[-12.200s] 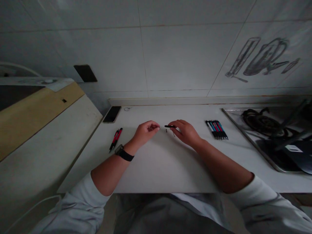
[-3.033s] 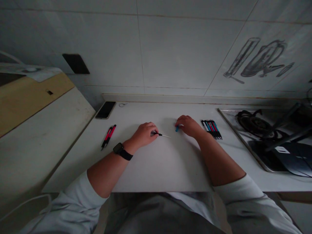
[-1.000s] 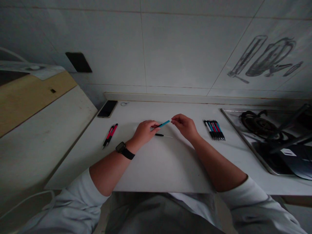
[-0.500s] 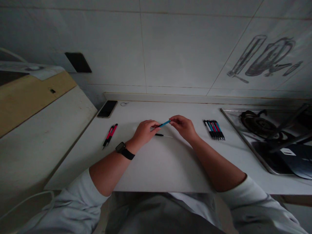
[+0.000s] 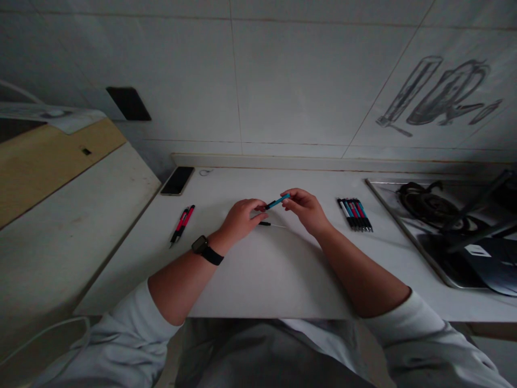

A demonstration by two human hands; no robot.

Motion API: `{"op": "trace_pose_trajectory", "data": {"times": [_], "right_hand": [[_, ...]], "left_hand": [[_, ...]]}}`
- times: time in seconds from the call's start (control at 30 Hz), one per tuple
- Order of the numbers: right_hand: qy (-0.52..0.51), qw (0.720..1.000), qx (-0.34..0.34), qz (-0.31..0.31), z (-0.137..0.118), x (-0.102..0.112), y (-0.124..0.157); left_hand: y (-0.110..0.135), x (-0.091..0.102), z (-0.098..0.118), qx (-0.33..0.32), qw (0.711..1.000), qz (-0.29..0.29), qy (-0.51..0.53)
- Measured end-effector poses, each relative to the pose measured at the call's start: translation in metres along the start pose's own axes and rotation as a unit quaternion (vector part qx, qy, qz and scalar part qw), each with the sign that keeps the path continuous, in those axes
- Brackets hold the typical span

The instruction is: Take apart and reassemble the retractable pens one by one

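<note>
The blue pen barrel [image 5: 277,202] hangs tilted above the counter [image 5: 262,269], pinched at its ends between the fingers of the left hand [image 5: 241,218] and right hand [image 5: 307,209]. A thin refill [image 5: 271,224] lies just beneath; a row of pens [image 5: 355,214] rests to the right.

A single head-worn camera looks forward and down, fairly near, over the white counter [image 5: 262,269] toward the tiled wall [image 5: 283,81].

A blue pen barrel [image 5: 277,202], 2 red-and-black pens [image 5: 182,223], a white counter [image 5: 262,269].
</note>
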State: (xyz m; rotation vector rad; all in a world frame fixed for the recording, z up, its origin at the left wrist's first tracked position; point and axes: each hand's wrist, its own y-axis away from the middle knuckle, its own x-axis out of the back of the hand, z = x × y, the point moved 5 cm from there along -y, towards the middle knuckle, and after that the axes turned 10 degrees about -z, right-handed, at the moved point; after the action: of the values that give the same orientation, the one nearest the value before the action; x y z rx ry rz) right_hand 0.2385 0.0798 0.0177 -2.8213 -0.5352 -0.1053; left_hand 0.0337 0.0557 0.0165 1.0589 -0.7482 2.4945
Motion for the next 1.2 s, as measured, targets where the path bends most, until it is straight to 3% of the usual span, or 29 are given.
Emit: {"op": "trace_pose_trajectory", "data": {"times": [0.2, 0.53, 0.6, 0.67, 0.77, 0.83, 0.97, 1.2], "right_hand": [[-0.015, 0.997, -0.011, 0.070, 0.002, 0.019, -0.004], [-0.103, 0.990, -0.043, 0.090, 0.012, 0.033, -0.004], [-0.051, 0.995, -0.020, 0.086, 0.013, 0.036, -0.005], [0.068, 0.994, 0.021, 0.083, 0.010, 0.038, -0.005], [0.284, 0.954, 0.083, 0.052, 0.001, 0.034, -0.002], [0.367, 0.925, 0.101, 0.009, -0.002, 0.028, 0.001], [0.412, 0.904, 0.106, -0.037, -0.001, 0.020, 0.003], [0.409, 0.904, 0.122, -0.025, -0.004, 0.017, 0.004]], "left_hand": [[0.001, -0.006, -0.012, 0.031, 0.999, -0.004, -0.018], [0.005, -0.016, -0.010, -0.023, 0.985, -0.118, -0.127], [0.004, -0.016, -0.010, -0.021, 0.985, -0.115, -0.125], [0.003, -0.014, -0.009, -0.016, 0.990, -0.096, -0.107], [0.001, -0.004, -0.008, 0.013, 0.997, -0.032, -0.065], [0.001, 0.002, -0.007, 0.033, 0.999, 0.010, -0.042], [0.000, 0.007, -0.008, 0.046, 0.998, 0.038, -0.025], [0.000, 0.004, -0.012, 0.053, 0.998, 0.027, -0.025]]}}
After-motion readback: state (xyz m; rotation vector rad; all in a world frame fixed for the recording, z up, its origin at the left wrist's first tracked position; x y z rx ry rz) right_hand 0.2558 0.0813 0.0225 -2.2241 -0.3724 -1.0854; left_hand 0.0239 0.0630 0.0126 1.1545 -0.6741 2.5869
